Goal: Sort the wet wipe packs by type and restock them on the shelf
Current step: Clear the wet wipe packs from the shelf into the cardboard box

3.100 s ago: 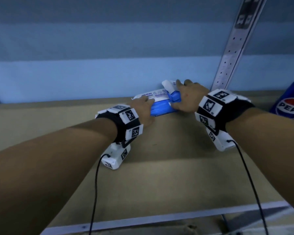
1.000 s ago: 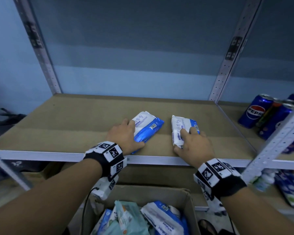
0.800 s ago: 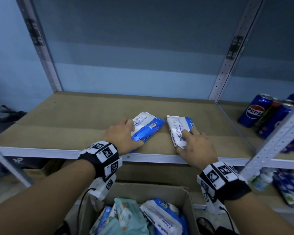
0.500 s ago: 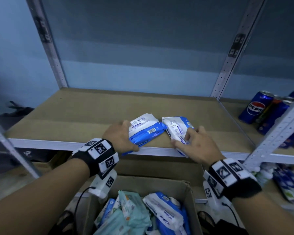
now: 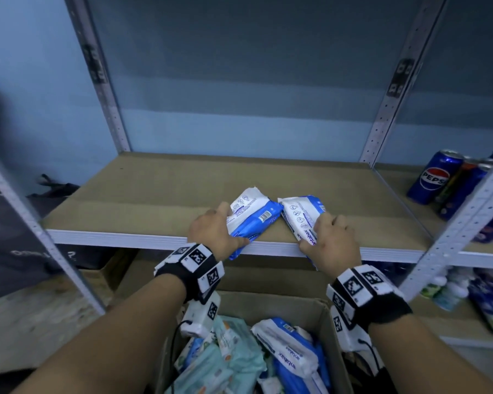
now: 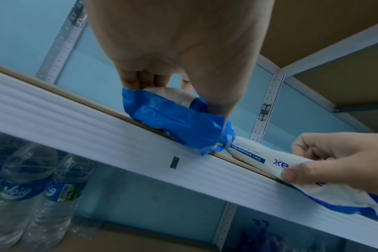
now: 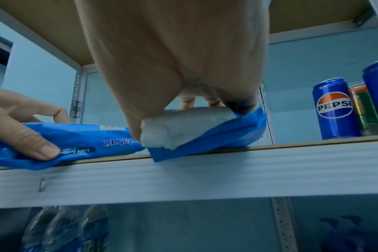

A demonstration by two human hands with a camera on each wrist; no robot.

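Observation:
Two blue-and-white wet wipe packs lie side by side at the front edge of the brown shelf board (image 5: pixel 154 194), both overhanging the white rail. My left hand (image 5: pixel 215 230) grips the left pack (image 5: pixel 252 216), fingers on top and thumb underneath; the left wrist view shows its blue wrapper (image 6: pixel 177 126) squeezed in the grasp. My right hand (image 5: pixel 333 237) grips the right pack (image 5: pixel 300 213) the same way, and its white end (image 7: pixel 190 124) sticks out under the palm in the right wrist view. The inner corners of the packs nearly touch.
A cardboard box (image 5: pixel 296 301) below the shelf holds several teal packs (image 5: pixel 228 362) and blue-and-white packs (image 5: pixel 288 354). Pepsi cans (image 5: pixel 436 177) stand in the bay to the right. Water bottles (image 6: pixel 22 196) sit on the lower shelf. Metal uprights (image 5: pixel 382 123) frame the bay.
Both hands have dragged the two packs from the back of the shelf to its front edge, where they now overhang. The view has pulled back and the box has come into sight.

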